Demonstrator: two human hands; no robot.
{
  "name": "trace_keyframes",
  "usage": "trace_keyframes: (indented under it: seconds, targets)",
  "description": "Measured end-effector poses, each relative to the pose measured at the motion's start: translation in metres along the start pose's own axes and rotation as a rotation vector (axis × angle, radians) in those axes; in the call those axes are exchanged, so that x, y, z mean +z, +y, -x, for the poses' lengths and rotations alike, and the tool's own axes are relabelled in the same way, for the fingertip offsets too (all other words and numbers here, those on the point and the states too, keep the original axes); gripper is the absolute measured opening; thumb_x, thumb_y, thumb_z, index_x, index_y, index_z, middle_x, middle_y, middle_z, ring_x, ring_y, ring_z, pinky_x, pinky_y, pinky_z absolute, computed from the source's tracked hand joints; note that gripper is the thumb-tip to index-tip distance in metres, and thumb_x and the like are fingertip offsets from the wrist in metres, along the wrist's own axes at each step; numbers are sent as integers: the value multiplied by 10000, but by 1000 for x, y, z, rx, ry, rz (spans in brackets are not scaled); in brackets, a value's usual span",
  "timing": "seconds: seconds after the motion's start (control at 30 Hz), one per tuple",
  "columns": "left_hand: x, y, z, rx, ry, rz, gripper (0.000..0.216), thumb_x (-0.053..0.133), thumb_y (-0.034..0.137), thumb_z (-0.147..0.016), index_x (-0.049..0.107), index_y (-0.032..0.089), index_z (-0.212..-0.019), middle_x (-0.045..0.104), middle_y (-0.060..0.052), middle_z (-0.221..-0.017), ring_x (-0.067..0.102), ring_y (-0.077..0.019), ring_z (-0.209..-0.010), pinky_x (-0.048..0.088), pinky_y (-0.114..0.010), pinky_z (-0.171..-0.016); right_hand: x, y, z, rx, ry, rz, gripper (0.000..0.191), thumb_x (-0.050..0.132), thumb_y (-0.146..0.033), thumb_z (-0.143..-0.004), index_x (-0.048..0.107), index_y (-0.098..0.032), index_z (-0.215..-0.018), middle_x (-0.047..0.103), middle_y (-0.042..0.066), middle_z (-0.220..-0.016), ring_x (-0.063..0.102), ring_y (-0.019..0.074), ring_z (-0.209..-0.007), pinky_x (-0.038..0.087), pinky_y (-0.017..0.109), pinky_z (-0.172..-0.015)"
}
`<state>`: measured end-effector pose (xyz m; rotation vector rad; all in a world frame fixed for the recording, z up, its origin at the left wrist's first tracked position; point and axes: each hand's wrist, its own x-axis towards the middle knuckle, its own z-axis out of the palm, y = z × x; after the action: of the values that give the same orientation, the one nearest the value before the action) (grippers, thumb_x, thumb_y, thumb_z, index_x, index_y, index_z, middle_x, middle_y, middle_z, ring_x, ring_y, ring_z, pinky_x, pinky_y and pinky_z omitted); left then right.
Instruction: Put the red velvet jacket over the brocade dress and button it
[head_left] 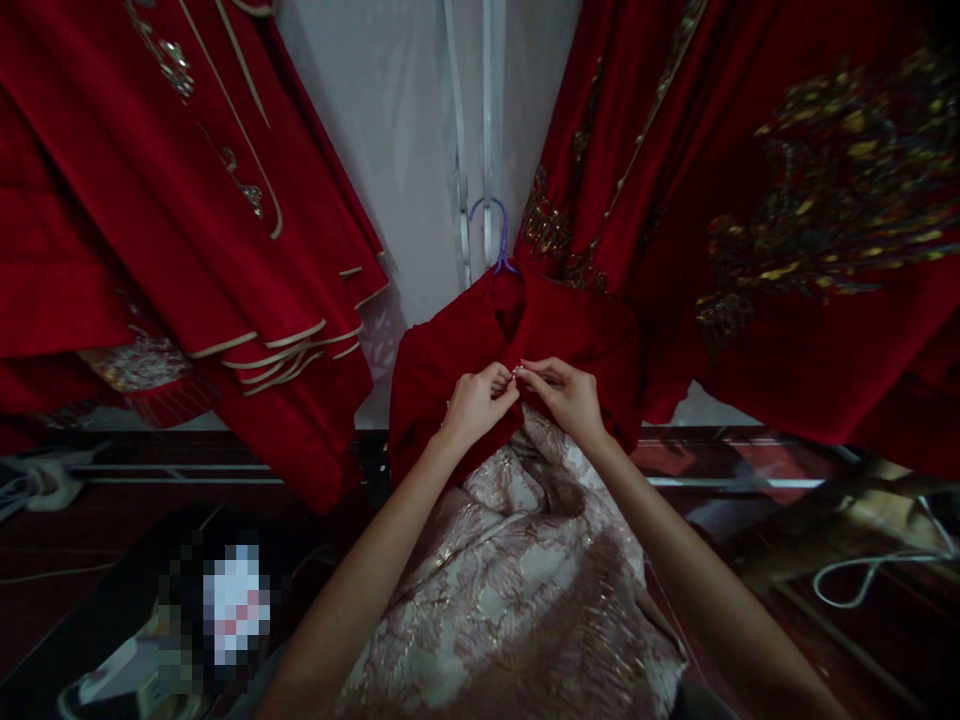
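A red jacket (435,345) hangs upright on a purple hanger (502,235) in front of me. Both hands meet at its front, just below the neck opening. My left hand (480,405) is closed in a pinch on the jacket's front edge. Close beside it, my right hand (570,395) also pinches there, fingertips almost touching those of the left. Small pale specks show between the fingertips, too small to name. Below the hands, a shiny pinkish-silver brocade cloth (517,570) with a leaf-like pattern spreads down toward me, under my forearms.
Red garments with pale piping (247,250) hang at the left. On the right are more red garments with gold embroidery (840,200). Behind stands a pale wall (360,120). A metal rail (180,468) runs low down, and a white cord (847,590) loops at lower right.
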<state>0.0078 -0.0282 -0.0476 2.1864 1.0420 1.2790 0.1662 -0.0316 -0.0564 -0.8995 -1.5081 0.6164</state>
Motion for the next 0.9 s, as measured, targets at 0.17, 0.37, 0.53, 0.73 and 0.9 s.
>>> trace_keyframes:
  seconds: [0.17, 0.37, 0.53, 0.73, 0.9]
  targets:
    - [1, -3, -3, -14, 1, -18, 91, 522, 200, -807, 592, 178, -861, 699, -33, -832, 673, -136, -757, 538, -254, -728, -2, 1, -2, 54, -50, -65, 291, 674, -380, -724, 688, -181, -937, 702, 55, -968, 674, 212, -860, 578, 340, -745]
    - [-2, 0, -3, 9, -34, -150, 112, 497, 219, -832, 596, 194, -878, 705, -29, -848, 671, -144, -774, 521, -253, -739, -5, 3, -6, 26, -54, -37, 310, 709, -351, -691, 680, -160, -933, 711, 69, -937, 677, 206, -867, 548, 349, -832]
    - [-6, 5, -5, 26, -65, -278, 124, 487, 248, -847, 601, 206, -870, 704, -27, -833, 667, -153, -769, 501, -242, -714, -5, 1, -9, 68, -82, -80, 315, 725, -346, -667, 676, -150, -909, 714, 76, -909, 681, 209, -844, 556, 351, -818]
    - [-14, 9, -12, 92, -163, -524, 197, 423, 275, -884, 605, 199, -890, 697, -44, -840, 657, -163, -751, 471, -243, -685, -3, 0, -10, 81, -62, -72, 329, 696, -330, -695, 669, -141, -963, 707, 84, -912, 676, 196, -830, 561, 337, -791]
    - [-22, 16, -22, 192, -289, -742, 245, 400, 288, -894, 622, 186, -906, 689, -84, -846, 649, -209, -780, 450, -283, -705, -4, 3, -10, 73, -93, -14, 331, 667, -276, -700, 657, -156, -1009, 702, 65, -920, 668, 181, -842, 551, 323, -797]
